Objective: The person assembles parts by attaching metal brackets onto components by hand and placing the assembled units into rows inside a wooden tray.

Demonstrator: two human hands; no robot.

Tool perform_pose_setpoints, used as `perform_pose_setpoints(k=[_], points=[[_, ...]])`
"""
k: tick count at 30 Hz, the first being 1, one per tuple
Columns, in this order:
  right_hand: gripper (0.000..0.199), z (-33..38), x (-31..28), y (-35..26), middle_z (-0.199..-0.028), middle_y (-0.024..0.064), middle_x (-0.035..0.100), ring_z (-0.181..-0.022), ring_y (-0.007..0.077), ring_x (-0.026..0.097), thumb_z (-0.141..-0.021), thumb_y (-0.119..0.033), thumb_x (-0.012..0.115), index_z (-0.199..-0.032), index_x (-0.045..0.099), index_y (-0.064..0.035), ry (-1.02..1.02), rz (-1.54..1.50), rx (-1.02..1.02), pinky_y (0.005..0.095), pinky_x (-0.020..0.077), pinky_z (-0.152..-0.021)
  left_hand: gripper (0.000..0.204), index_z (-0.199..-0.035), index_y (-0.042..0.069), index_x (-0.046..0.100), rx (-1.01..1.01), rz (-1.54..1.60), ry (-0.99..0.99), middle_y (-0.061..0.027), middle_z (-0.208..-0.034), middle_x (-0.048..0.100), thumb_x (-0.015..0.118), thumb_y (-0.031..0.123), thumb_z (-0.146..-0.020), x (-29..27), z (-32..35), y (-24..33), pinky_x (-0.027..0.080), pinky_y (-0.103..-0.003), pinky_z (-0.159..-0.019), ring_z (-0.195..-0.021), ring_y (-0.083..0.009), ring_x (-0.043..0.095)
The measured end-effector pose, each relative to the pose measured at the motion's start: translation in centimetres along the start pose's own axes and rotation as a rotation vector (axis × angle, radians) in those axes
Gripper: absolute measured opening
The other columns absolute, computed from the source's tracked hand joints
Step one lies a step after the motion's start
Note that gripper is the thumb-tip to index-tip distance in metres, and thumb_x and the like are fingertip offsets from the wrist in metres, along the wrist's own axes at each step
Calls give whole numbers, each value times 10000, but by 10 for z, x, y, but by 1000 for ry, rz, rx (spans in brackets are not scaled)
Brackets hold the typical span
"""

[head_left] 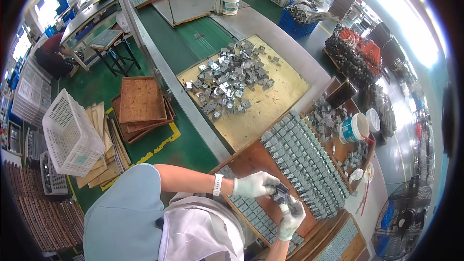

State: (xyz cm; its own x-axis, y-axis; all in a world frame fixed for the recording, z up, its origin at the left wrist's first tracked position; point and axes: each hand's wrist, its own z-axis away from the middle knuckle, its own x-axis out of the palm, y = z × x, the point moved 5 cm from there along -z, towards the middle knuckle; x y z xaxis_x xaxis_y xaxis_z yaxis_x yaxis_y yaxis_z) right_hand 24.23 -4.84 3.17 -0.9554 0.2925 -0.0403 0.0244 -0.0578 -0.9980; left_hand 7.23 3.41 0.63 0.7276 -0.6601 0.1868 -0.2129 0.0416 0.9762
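Observation:
In white gloves, both my hands meet over a brown wooden tray (253, 160). My left hand (255, 185) closes on one side of a small dark grey metal part (280, 194). My right hand (292, 218) grips the same part from below right, its fingers partly hiding it. Whether it is one piece or a few together, I cannot tell. Beside my hands, rows of small grey metal parts (304, 164) fill the tray's right side. More rows (253, 217) lie along its near left side, partly under my forearms.
A heap of loose metal brackets (232, 77) lies on a yellowish board (285, 87) ahead. To the right stand a wooden box (345, 157) of parts with a white bucket (355, 128), and a black fan (403, 220). White crates (72, 135) and stacked trays (142, 101) stand left.

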Motion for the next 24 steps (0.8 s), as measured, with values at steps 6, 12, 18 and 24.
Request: perform_pose_setpoints(k=[6,12,18,24], points=[[281,-2,4,-7,-937,59,689,-820,116,636,-787,-10,809,-1018,670,68,-52,70,84,244,509,-773,279,-1158,-23,665,102,-213,21,-170,-906,723,603,5,-888,-1,6,16,555,-343,-778,-811,-236,712],[228,5,10,1,-884,25,657,-798,79,600,-784,-9,808,-951,678,76,-117,193,57,229,494,-736,270,-1102,-20,679,143,-308,-64,-189,-883,721,567,-35,-856,-10,4,14,554,-354,-719,-774,-253,723],[231,11,10,10,-851,31,651,-748,90,601,-779,-11,804,-941,670,84,-114,181,18,233,494,-697,172,-1007,-46,658,134,-335,-229,-161,-857,714,599,-17,-849,-15,-2,22,554,-336,-670,-736,-231,703],[268,13,14,14,-869,73,677,-733,117,637,-799,-12,790,-1010,657,85,-58,140,81,244,517,-694,162,-997,-55,648,72,-258,-180,-175,-864,701,608,-15,-845,-12,3,21,540,-357,-728,-806,-238,699]])
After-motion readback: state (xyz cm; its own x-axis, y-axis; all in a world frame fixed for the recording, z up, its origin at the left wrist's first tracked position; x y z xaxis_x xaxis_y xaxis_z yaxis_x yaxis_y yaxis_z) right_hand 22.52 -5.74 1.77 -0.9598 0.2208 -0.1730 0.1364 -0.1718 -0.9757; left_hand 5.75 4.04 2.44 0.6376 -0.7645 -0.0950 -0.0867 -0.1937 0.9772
